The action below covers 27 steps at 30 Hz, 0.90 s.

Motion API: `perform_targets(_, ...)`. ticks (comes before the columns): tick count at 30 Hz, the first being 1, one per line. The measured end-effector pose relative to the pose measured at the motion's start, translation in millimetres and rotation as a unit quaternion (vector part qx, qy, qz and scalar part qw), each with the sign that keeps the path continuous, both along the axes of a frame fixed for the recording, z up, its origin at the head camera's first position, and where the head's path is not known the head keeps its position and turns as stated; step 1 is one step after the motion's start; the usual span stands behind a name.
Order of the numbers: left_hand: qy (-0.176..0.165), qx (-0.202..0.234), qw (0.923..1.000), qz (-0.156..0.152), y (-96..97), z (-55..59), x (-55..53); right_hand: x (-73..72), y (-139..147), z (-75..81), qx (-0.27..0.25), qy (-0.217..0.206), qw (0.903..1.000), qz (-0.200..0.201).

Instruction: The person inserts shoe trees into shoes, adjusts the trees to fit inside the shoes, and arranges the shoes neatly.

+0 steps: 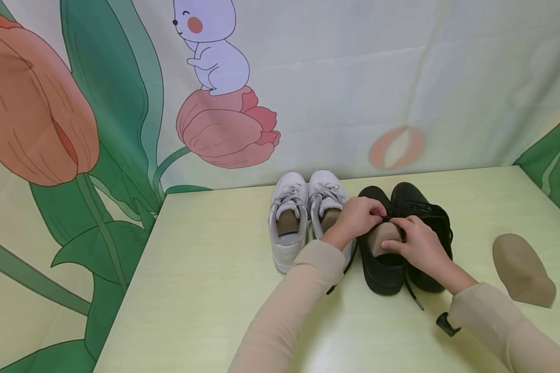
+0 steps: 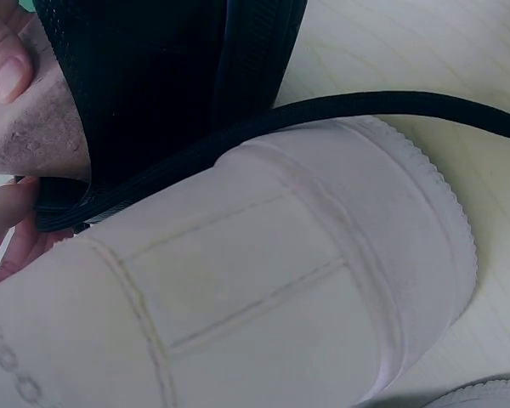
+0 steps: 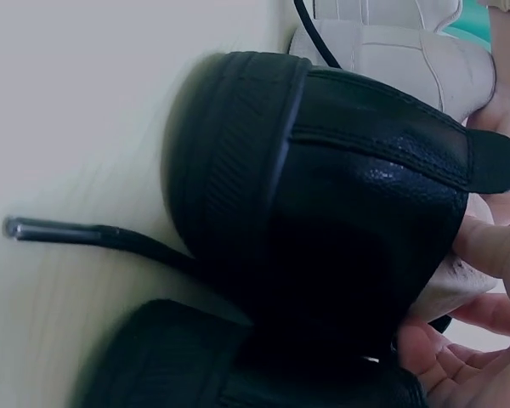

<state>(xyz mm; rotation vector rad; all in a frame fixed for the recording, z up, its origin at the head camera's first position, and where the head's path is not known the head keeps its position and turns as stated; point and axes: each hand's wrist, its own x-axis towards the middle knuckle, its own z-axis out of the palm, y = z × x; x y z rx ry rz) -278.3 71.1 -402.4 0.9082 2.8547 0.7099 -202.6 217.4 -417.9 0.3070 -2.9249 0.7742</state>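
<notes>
A pair of black lace-up shoes stands on the table in the head view, toes toward the wall. In the left black shoe point(image 1: 385, 277) sits a brown molded shoe insert point(image 1: 378, 239), its rear end showing in the opening. My left hand point(image 1: 357, 216) pinches at the lace and tongue area of this shoe. From the other side my right hand point(image 1: 420, 242) grips the insert, thumb on its rear part and fingers near the tongue. Beside it stands the right black shoe point(image 1: 408, 196). Loose black laces point(image 3: 144, 238) trail onto the table.
A pair of white sneakers point(image 1: 283, 254) with brown inserts point(image 1: 287, 223) stands just left of the black pair. A loose brown insert point(image 1: 524, 269) lies at the right. Near my right sleeve is a small black object point(image 1: 447, 325). A printed cloth point(image 1: 326, 103) hangs behind the table point(image 1: 205, 269).
</notes>
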Motion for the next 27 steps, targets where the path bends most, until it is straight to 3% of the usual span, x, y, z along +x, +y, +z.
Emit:
perform_targets(12, 0.006, 0.003, 1.0, -0.004, -0.6, 0.1, -0.3, -0.3, -3.2, -0.9, 0.008, 0.026, 0.9996, -0.004)
perform_targets(27, -0.002, 0.007, 1.0, -0.001, -0.3, -0.4, -0.4, 0.5, -2.4, 1.3, 0.042, 0.025, 0.9988, 0.008)
